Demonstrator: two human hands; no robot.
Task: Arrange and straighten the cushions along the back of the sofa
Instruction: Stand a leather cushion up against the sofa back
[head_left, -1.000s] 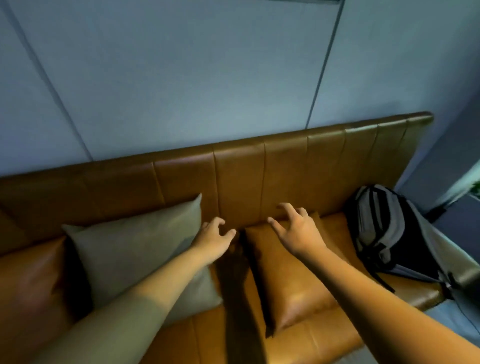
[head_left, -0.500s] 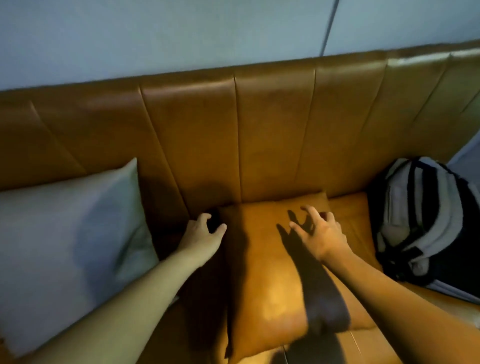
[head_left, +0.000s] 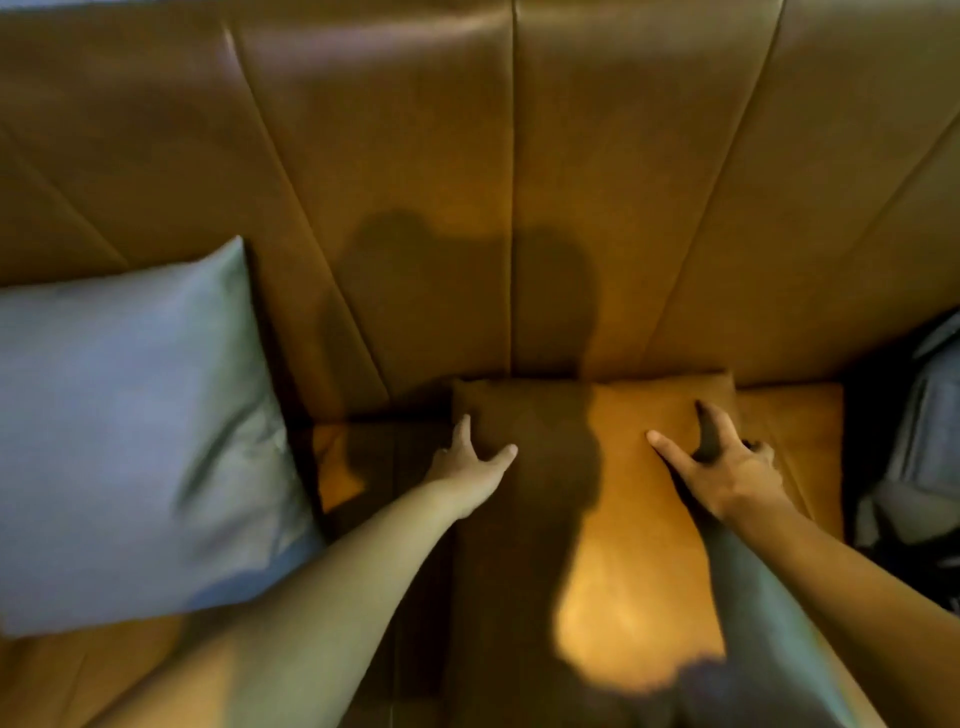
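Note:
A tan leather cushion (head_left: 613, 519) lies flat on the sofa seat, its far edge against the padded brown backrest (head_left: 395, 171). My left hand (head_left: 465, 460) is at the cushion's left edge near the far corner, thumb on top and fingers down the side. My right hand (head_left: 727, 462) rests on the cushion's far right part with fingers spread, some curling over the right edge. Whether either hand has closed on the cushion is unclear. A grey-blue fabric cushion (head_left: 130, 431) leans upright against the backrest at the left.
A grey and black backpack (head_left: 914, 441) sits on the seat at the right edge of view, close to the leather cushion. A strip of bare seat (head_left: 337, 467) separates the two cushions. My shadow falls over the cushion and backrest.
My head has moved closer and lower, so the wall has left the view. Both hands have spread apart and reached the leather cushion's left and right sides near its far corners.

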